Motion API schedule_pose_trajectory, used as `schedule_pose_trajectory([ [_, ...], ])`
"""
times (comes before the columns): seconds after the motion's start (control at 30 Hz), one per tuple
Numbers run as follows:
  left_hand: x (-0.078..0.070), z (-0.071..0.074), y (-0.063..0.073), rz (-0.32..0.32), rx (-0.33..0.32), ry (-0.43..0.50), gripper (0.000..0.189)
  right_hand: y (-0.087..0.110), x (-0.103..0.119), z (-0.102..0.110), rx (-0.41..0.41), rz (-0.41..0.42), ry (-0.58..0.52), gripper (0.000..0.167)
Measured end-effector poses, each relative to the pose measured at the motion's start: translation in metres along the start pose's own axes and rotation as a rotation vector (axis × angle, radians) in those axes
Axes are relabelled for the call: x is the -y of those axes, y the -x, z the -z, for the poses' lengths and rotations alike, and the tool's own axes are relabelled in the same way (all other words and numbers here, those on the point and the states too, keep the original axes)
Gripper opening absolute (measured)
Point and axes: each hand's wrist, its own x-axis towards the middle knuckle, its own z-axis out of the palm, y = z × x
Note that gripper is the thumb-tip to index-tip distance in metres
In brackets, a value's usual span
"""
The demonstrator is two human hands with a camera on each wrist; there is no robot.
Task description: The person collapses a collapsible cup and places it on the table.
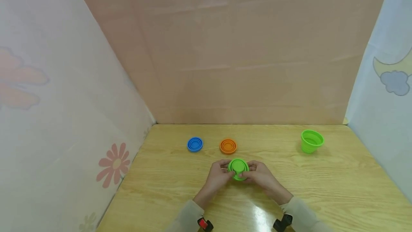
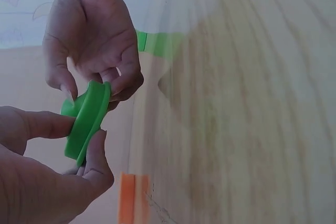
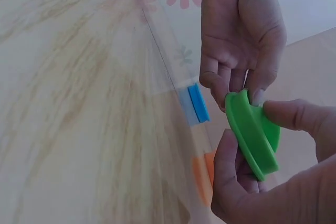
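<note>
Green collapsible cup (image 1: 238, 165) is held between both hands over the near half of the worktop (image 1: 161, 178), squashed down to a shallow ringed disc. Left hand (image 1: 217, 176) grasps its left edge, right hand (image 1: 261, 177) its right edge; fingers of both are bent around it in a pinch, neither released. Per head view: thumbs lie on the face turned toward the person, tips near each other below the round centre; other fingers sit at the sides and behind the rim. Left wrist view: cup is edge-on and tilted, left thumb on the bulging side, a left finger against the flanged rim opposite. Right wrist view mirrors that: right thumb on the bulge side, a right finger at the flange, so the cup wall is sandwiched between. Both wrist views show it clear of the wood surface. Exact contact of the rear fingers is hidden. Beyond the hands, orange disc (image 1: 228, 146) lies flat just past the held cup, blue disc (image 1: 195, 144) near it, further left. Second green cup (image 1: 311, 141), expanded and upright, stands well apart, off to the right.
</note>
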Motion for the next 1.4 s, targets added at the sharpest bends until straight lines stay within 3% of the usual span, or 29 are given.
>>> schedule_pose_trajectory([
  [0.17, 0.002, 0.004, 0.004, -0.028, 0.023, 0.032, 0.044, -0.002, 0.002, -0.005, -0.054, -0.017, 0.007, 0.052],
  [0.3, 0.000, 0.006, 0.006, -0.012, 0.046, 0.058, 0.048, -0.002, 0.001, -0.003, -0.068, -0.016, 0.001, 0.050],
  [0.63, 0.000, 0.007, -0.001, 0.021, 0.054, 0.102, 0.035, 0.000, -0.001, 0.007, 0.069, 0.033, -0.037, 0.055],
  [0.87, 0.006, 0.008, -0.008, 0.016, 0.044, 0.103, 0.034, -0.002, -0.002, 0.008, -0.005, 0.028, 0.033, 0.056],
  [1.07, 0.006, 0.010, -0.009, 0.006, 0.059, 0.133, 0.037, -0.002, -0.001, 0.008, -0.080, 0.037, 0.026, 0.048],
  [1.27, 0.008, 0.009, -0.011, 0.011, 0.053, 0.127, 0.034, -0.004, -0.004, 0.010, -0.071, 0.036, 0.004, 0.046],
  [1.4, 0.009, 0.011, -0.011, 0.023, 0.090, 0.168, 0.033, -0.004, -0.004, 0.014, -0.039, 0.034, 0.001, 0.049],
])
